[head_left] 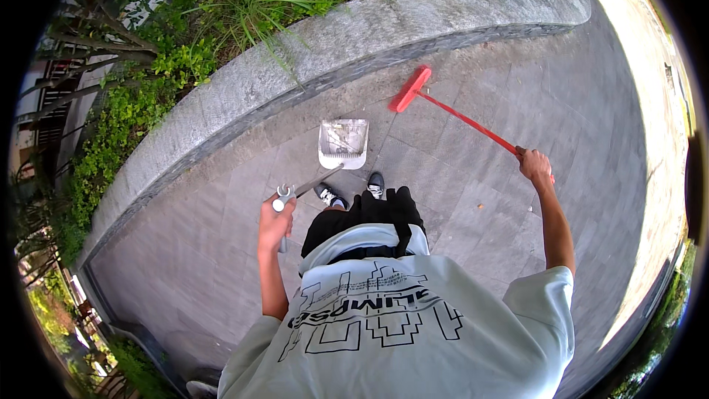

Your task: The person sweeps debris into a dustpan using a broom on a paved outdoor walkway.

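Your left grip [275, 223] is wrapped around the grey handle [317, 180] of the white dustpan [343, 157], which sits ahead and right of it. Your right grip [535, 165] clasps the red broom [468, 123], its head [410, 90] ahead and left of that grip.

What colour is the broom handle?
The broom handle is red; it shows best in the head view.

beneath you spreads grey stone paving [199, 266]; on it are your dark sneakers [376, 184], the white dustpan [343, 145] and a small orange scrap [479, 206].
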Demonstrator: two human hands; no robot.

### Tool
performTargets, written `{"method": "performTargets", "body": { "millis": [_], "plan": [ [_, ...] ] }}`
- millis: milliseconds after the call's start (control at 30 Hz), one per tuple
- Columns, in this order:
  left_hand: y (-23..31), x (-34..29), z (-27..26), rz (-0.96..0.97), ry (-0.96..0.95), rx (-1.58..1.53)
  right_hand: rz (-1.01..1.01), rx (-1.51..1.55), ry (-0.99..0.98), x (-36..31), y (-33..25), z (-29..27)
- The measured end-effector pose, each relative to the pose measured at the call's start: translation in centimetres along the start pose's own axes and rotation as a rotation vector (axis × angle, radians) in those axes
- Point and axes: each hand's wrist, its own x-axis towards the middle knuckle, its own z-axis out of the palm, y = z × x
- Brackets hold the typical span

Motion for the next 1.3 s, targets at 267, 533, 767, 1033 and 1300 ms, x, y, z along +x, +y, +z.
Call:
{"method": "performTargets", "body": {
  "millis": [267, 533, 767, 1033, 1300],
  "plan": [
    [4.4, -0.1, -1.0, -0.028, -0.059, 0.021, -0.268, -0.063, 0.018, 1.0, -4.2, 0.6],
    [4.8, -0.8, -3.1, 0.022, 0.01, 0.065, -0.115, -0.154, -0.016, 4.0, -3.7, -0.9],
    [2.4, -1.4, -7.0, 0.026, 0.067, 0.045, -0.006, -0.191, 0.031, 1.5, -1.9, -4.0],
    [-2.0, -2.5, -10.9, 0.028, 0.037, -0.024, -0.152, -0.227, 0.096, -7.4, -5.8, -5.1],
    [-3.0, -3.9, -10.1, 0.084, -0.002, 0.113, -0.296, -0.261, 0.054, -7.8, -13.2, -1.0]
  ]
}}
